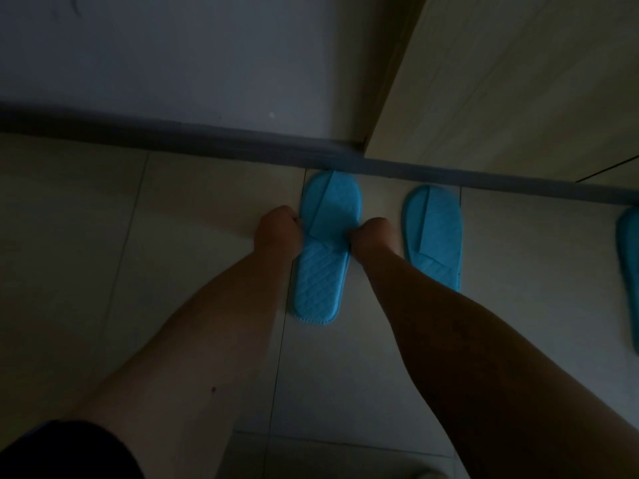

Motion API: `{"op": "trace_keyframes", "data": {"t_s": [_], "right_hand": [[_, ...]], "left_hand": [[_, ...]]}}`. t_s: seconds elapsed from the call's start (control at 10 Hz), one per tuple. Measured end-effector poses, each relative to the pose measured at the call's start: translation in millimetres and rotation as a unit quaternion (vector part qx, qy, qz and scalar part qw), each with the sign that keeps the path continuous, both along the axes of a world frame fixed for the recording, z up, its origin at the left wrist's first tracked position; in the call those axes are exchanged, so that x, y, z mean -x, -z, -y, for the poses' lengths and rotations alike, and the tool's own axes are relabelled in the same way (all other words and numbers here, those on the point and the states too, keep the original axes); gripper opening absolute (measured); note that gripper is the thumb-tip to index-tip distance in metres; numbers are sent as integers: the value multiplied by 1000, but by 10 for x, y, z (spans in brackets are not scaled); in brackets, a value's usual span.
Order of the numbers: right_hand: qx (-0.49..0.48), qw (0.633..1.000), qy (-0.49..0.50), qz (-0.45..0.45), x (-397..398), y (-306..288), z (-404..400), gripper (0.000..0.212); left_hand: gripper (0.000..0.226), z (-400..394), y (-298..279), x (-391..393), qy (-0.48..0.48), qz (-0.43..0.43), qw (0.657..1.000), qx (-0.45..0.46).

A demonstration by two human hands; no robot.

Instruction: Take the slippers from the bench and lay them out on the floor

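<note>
Two hands pinch one quilted blue fabric slipper [323,243] flat on the pale tiled floor [193,236].
Left hand [276,229] and right hand [375,236] grip its edges; a crooked release could skew it from the matching blue slipper [434,233] alongside.

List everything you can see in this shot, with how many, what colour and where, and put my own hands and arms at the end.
Quilted fabric open-toe slippers: three in view, bright blue, all flat on the floor with toes toward the baseboard; one in the middle between the hands, one just right of it, one cut off by the right edge.
Tiled floor: one, pale beige with thin grout lines, lower part of the view.
Baseboard strip: one, dark grey, along the foot of the wall.
Wall: one, grey-white, top left.
Wooden panel: one, light wood, top right.
Hands: left hand and right hand, closed on either side of the middle slipper's strap.
Forearms: two, bare, reaching down from the bottom edge.
</note>
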State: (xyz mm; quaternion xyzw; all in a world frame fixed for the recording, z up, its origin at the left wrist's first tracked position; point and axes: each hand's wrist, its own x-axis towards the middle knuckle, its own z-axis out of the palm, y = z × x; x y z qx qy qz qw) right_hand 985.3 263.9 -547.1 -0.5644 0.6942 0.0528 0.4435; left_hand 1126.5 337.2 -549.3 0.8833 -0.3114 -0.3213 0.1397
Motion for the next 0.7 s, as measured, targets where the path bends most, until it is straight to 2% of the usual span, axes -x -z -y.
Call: {"op": "trace_keyframes", "data": {"t_s": [0.3, 0.5, 0.6, 0.7], "right_hand": [[9, 1000, -6, -9, -3, 26, 14, 15], [4, 999, -39, -14, 51, -35, 27, 21], [22, 997, -65, -20, 119, -112, 22, 26], [105, 986, -125, -28, 246, -227, 25, 29]], "left_hand": [[24, -5, 17, 6, 19, 10, 1000, 0], [23, 16, 5, 18, 29, 22, 999, -3], [23, 17, -15, 26, 44, 24, 999, -6], [22, 23, -9, 29, 49, 41, 998, 4]]}}
